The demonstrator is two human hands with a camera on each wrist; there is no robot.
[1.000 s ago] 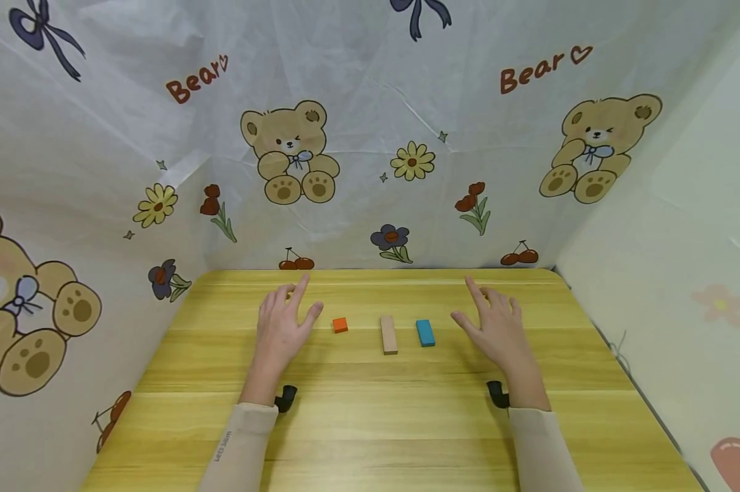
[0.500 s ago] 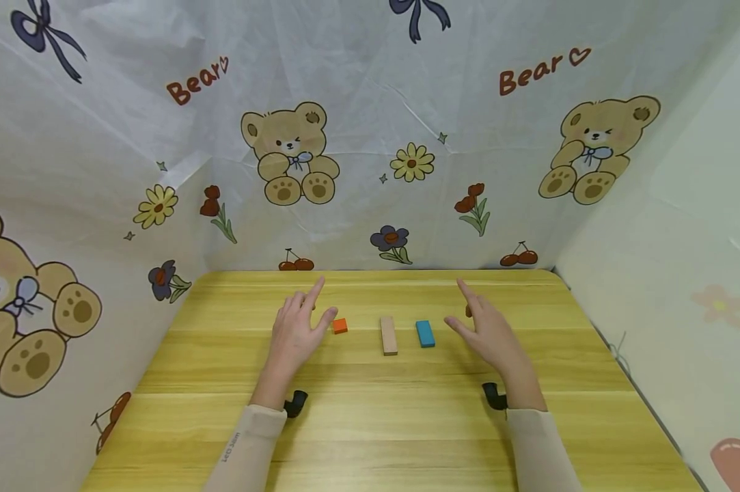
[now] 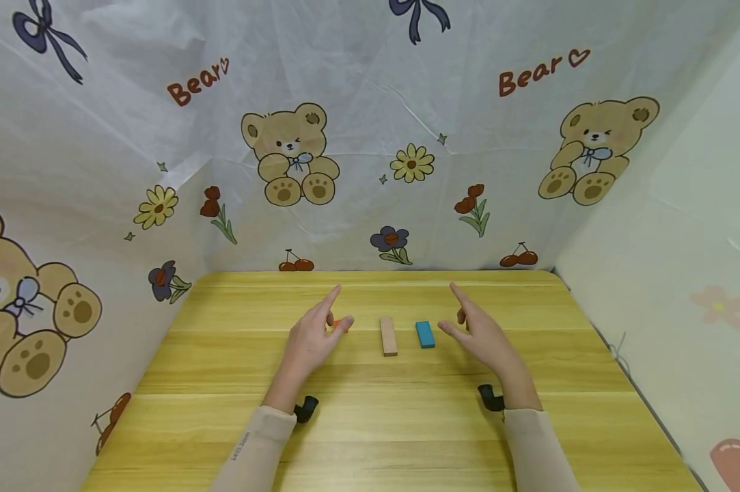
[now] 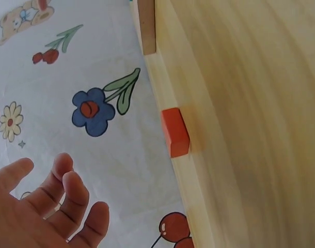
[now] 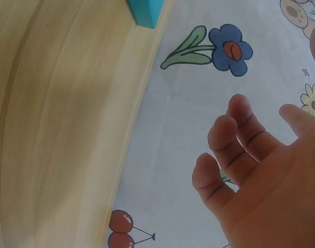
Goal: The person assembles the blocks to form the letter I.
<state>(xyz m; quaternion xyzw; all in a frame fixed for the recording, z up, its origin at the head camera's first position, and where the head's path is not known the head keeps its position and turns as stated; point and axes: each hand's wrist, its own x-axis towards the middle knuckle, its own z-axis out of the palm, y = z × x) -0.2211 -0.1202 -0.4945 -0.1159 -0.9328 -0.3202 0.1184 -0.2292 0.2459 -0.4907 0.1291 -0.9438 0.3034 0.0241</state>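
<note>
While the table [image 3: 400,424] bears three blocks [image 4: 175,133] [image 3: 389,336] [image 3: 425,335], both hands [image 3: 311,339] [image 3: 485,339] apparently hover

Orange block [image 4: 175,133] near left fingers [image 3: 330,298]; blue block [image 3: 425,334] near right fingers [image 3: 461,295]; pale tan block [image 3: 388,335] between. Bench [image 3: 394,424] below fingers: yellow wood grain. Backdrop [image 3: 357,82] beyond: white, bear-and-flower print.

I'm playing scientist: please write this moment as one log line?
left-hand grip: empty, nearest orange block; right-hand grip: empty, nearest blue block; unpainted wooden block: between those blocks, on tabletop
</note>
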